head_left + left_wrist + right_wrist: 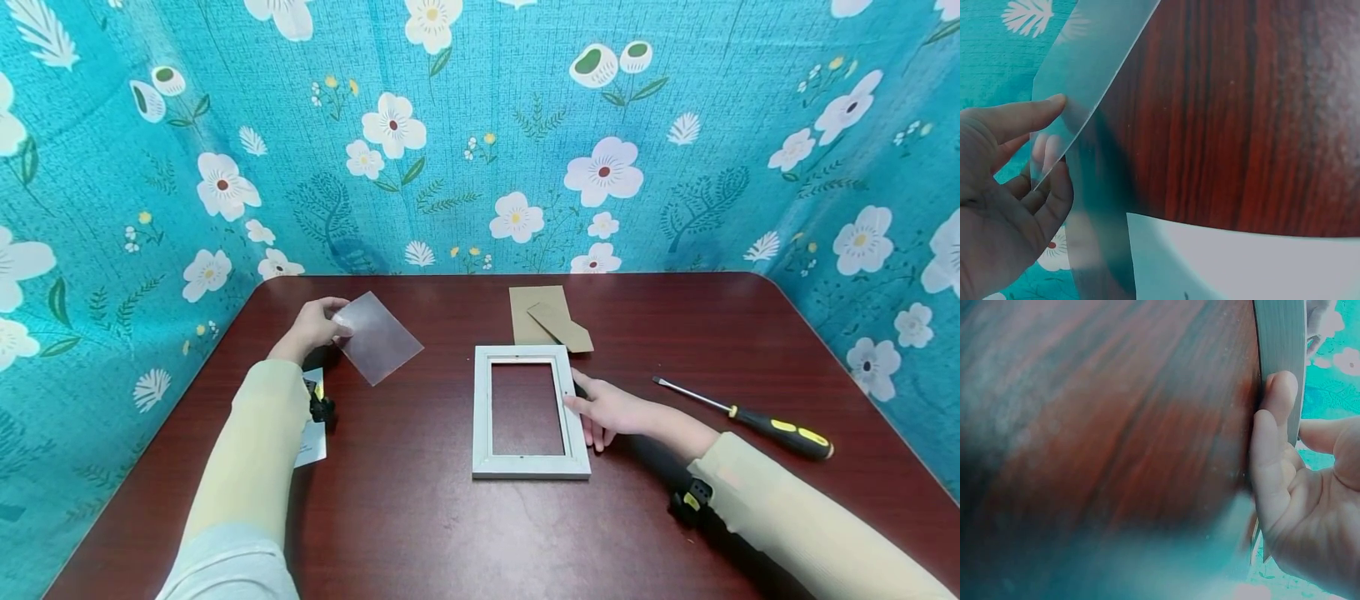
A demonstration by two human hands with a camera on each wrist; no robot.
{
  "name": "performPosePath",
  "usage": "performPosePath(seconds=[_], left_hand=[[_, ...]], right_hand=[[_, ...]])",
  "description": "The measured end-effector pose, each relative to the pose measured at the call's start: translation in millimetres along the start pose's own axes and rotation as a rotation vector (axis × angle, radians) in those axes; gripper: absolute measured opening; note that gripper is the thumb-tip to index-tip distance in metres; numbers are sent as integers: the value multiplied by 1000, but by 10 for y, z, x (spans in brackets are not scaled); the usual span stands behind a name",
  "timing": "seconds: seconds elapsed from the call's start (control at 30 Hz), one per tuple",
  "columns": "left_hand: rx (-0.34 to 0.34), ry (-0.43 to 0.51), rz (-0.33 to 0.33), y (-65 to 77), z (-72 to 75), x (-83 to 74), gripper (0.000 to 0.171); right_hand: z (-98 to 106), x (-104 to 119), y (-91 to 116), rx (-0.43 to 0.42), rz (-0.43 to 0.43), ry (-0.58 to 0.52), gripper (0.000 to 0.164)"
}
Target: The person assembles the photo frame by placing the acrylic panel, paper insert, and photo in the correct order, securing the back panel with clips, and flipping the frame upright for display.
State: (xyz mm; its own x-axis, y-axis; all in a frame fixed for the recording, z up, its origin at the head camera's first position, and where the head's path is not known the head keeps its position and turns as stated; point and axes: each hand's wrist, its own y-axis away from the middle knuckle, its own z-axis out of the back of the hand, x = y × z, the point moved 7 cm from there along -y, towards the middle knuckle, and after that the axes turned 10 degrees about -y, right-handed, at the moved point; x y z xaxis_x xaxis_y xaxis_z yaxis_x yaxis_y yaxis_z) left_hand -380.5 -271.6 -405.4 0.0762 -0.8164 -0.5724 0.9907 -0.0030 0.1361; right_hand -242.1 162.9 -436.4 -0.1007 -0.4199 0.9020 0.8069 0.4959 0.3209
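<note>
In the head view a clear plastic sheet (378, 340) is held up over the table's left part. My left hand (311, 327) pinches it by one corner, thumb on one face and fingertips seen through it in the left wrist view. A white picture frame (482, 412) lies on the table with its opening bare. My right hand (611, 410) grips the frame's right side, the thumb over the top face and the fingers along the outer edge. In the right wrist view those fingers (1272, 450) lie against the frame's side (1282, 344).
Behind the frame lies a brown backing board (528, 312) with a stand flap (566, 329). A flathead screwdriver (780, 429) with a black and yellow handle lies at the right. Partly under my left forearm is a printed paper (313, 446). Floral cloth (480, 167) borders the table.
</note>
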Motion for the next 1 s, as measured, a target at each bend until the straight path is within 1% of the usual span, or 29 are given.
performPosePath(seconds=[0.1, 0.23, 0.4, 0.5, 0.57, 0.7, 0.83, 1.0], left_hand=[[-13, 60, 27, 12, 36, 30, 59], [-20, 167, 77, 37, 69, 70, 66], [-41, 345, 146, 63, 93, 131, 69], [-56, 457, 161, 76, 98, 148, 69], [-47, 530, 154, 88, 88, 139, 69], [-13, 637, 119, 118, 63, 78, 64], [9, 689, 91, 167, 60, -48, 64], [26, 705, 54, 257, 73, -263, 64]], right_hand=[[-3, -2, -4, 4, 7, -2, 67], [-1, 0, -4, 3, 12, 4, 67], [-8, 12, -1, 3, 21, 13, 66], [-6, 14, 1, 2, 23, 15, 65], [-5, 15, 2, 1, 24, 13, 65], [-6, 12, 4, 4, 24, 3, 64], [0, -4, 1, 4, 9, -15, 64], [-5, -15, -4, 12, 4, -33, 63]])
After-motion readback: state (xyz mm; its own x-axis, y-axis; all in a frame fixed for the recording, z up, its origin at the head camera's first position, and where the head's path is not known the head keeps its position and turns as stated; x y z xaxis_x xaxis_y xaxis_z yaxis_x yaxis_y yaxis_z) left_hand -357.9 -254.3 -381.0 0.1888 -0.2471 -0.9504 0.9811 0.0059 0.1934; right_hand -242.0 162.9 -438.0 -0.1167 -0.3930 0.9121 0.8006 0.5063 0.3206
